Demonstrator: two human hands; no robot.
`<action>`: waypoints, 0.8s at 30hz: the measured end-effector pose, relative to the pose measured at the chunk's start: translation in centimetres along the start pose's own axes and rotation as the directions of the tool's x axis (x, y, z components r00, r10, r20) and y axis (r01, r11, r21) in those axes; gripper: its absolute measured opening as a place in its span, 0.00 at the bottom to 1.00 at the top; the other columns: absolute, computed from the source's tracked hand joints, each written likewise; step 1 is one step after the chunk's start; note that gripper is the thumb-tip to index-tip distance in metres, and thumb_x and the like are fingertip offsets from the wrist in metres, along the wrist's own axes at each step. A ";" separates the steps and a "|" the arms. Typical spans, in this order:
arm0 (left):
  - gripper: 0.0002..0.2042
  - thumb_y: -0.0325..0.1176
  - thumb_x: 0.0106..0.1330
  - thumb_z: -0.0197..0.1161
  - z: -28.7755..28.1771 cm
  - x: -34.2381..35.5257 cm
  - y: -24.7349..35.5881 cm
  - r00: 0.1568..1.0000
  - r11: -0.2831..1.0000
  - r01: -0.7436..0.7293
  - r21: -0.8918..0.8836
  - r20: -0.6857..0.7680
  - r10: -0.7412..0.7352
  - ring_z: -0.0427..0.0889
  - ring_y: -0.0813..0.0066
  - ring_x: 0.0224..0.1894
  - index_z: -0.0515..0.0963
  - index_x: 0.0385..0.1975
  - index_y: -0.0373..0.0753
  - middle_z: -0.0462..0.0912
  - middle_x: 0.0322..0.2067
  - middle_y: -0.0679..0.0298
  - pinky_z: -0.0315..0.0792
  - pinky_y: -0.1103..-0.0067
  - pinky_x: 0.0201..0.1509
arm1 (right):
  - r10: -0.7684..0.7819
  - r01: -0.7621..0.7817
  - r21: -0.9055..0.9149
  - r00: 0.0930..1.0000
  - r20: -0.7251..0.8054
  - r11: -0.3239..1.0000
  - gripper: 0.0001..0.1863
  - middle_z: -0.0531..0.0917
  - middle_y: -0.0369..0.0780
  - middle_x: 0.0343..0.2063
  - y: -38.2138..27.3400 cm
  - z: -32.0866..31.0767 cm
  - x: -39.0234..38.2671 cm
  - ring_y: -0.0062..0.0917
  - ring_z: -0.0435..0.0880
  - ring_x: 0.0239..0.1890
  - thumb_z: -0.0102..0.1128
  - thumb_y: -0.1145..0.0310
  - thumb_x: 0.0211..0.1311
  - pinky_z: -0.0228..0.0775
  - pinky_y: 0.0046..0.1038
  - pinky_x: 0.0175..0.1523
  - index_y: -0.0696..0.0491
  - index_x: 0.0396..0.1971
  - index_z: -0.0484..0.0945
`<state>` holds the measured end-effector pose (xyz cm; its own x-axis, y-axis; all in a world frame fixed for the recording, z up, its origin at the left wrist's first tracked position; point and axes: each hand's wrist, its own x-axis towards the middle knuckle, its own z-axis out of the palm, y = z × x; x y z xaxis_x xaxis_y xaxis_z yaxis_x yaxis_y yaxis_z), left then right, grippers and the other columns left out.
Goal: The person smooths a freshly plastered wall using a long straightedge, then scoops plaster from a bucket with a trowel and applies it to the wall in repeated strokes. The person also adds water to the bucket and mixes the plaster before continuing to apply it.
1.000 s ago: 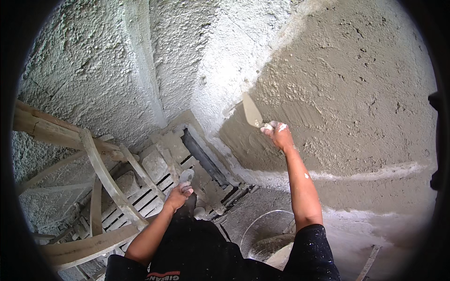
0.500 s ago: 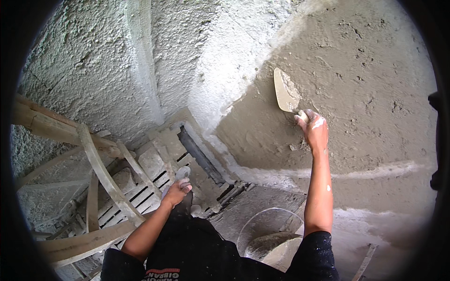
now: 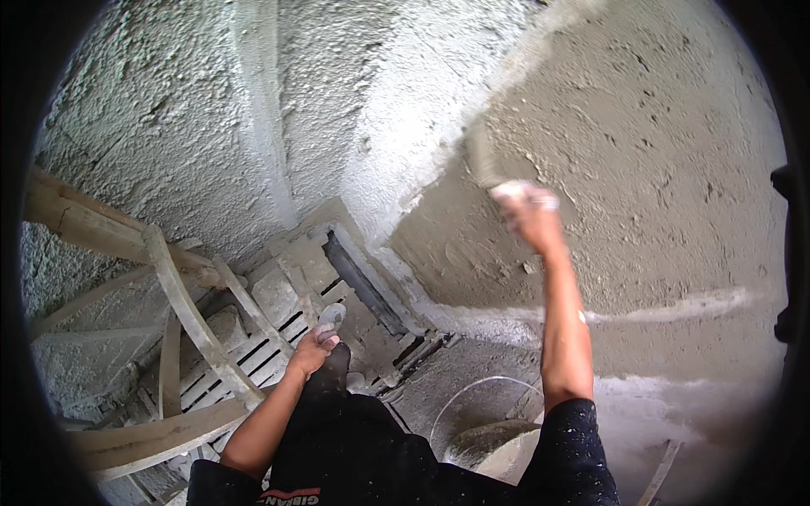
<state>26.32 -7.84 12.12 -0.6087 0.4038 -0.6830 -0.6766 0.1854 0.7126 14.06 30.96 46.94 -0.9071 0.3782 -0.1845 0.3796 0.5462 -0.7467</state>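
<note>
My right hand point(image 3: 533, 218), blurred by motion, is closed round the handle of a trowel point(image 3: 481, 158). Its blade, smeared and seen nearly edge-on, is at the left border of the wet grey-brown mortar point(image 3: 624, 185), beside a pale rough strip point(image 3: 413, 101). Whether the blade touches the wall cannot be made out. Lower down, near my body, the fingers of my left hand point(image 3: 312, 352) are wrapped round a tool with a rounded grey end point(image 3: 333, 315); the rest of it is hidden in the hand.
Wooden beams and curved slats point(image 3: 190, 312) stand at the left, near my left forearm. Boards point(image 3: 261, 358) with gaps lie below. A bucket point(image 3: 498, 443) with a thin wire handle is close by my right elbow. Rough whitish wall point(image 3: 160, 126) fills the upper left.
My right hand has swung left and slightly up with the trowel. The blade, earlier facing me with mortar on it, is now turned nearly edge-on. My left hand has barely moved.
</note>
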 end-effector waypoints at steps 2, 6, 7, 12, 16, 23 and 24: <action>0.26 0.34 0.71 0.64 -0.2 0.3 0.0 1.000 1.000 0.017 -0.017 -0.023 -0.017 0.80 0.75 0.49 0.68 0.66 0.34 0.81 0.56 0.62 0.75 0.78 0.49 | -0.213 0.219 0.012 0.956 -0.201 0.976 0.11 0.83 0.31 0.22 -1.8 -2.3 -0.6 0.12 0.74 0.17 0.65 0.63 0.68 0.66 0.18 0.21 0.51 0.46 0.86; 0.27 0.35 0.71 0.64 0.4 0.7 0.8 0.999 0.999 0.032 -0.005 0.000 -0.032 0.79 0.74 0.53 0.66 0.67 0.34 0.80 0.58 0.61 0.75 0.78 0.50 | -0.328 0.318 -0.127 0.943 -0.061 0.939 0.13 0.81 0.29 0.23 -1.3 -3.1 -2.0 0.11 0.72 0.20 0.64 0.62 0.69 0.64 0.20 0.24 0.45 0.50 0.87; 0.27 0.35 0.71 0.65 0.8 0.7 1.0 0.999 0.998 0.034 -0.050 0.009 -0.033 0.79 0.74 0.53 0.66 0.67 0.34 0.80 0.58 0.61 0.75 0.77 0.51 | -0.270 0.265 -0.176 0.963 -0.005 0.948 0.13 0.85 0.33 0.28 -0.2 -1.9 -1.2 0.16 0.78 0.25 0.65 0.60 0.67 0.71 0.25 0.30 0.48 0.48 0.87; 0.28 0.32 0.73 0.62 1.7 0.3 1.4 0.999 0.999 0.005 -0.033 0.035 -0.004 0.77 0.69 0.60 0.62 0.69 0.33 0.78 0.61 0.59 0.74 0.73 0.58 | -0.210 0.141 -0.646 0.977 -0.030 0.750 0.24 0.86 0.48 0.44 9.1 6.3 6.6 0.45 0.85 0.45 0.68 0.50 0.62 0.77 0.42 0.51 0.53 0.48 0.83; 0.26 0.35 0.71 0.65 0.9 0.5 0.6 1.000 0.999 0.010 -0.040 -0.012 -0.010 0.80 0.75 0.50 0.67 0.66 0.34 0.82 0.55 0.63 0.75 0.78 0.48 | -0.088 -0.008 -0.636 0.989 -0.120 0.772 0.29 0.87 0.51 0.43 11.5 6.5 9.3 0.44 0.86 0.48 0.70 0.47 0.59 0.76 0.40 0.54 0.58 0.49 0.83; 0.24 0.35 0.71 0.65 0.7 0.9 0.2 0.999 0.999 0.023 0.036 -0.029 -0.022 0.81 0.75 0.49 0.70 0.65 0.38 0.83 0.52 0.63 0.76 0.78 0.47 | -0.159 0.062 -0.610 0.982 -0.106 0.790 0.26 0.87 0.48 0.44 4.7 -1.6 7.3 0.48 0.85 0.46 0.68 0.48 0.61 0.77 0.43 0.52 0.53 0.49 0.83; 0.24 0.35 0.71 0.65 0.9 0.9 0.4 0.999 0.999 0.020 0.043 -0.028 -0.019 0.81 0.75 0.49 0.70 0.65 0.38 0.83 0.53 0.63 0.76 0.78 0.47 | -0.166 0.040 -0.622 0.975 -0.146 0.782 0.26 0.87 0.48 0.43 3.5 -2.7 7.1 0.48 0.85 0.46 0.69 0.47 0.61 0.77 0.43 0.52 0.53 0.49 0.83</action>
<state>25.89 -6.56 11.92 -0.6075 0.3746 -0.7005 -0.6700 0.2322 0.7052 9.49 37.55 44.69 -0.9212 0.3874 0.0372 0.3737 0.9072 -0.1932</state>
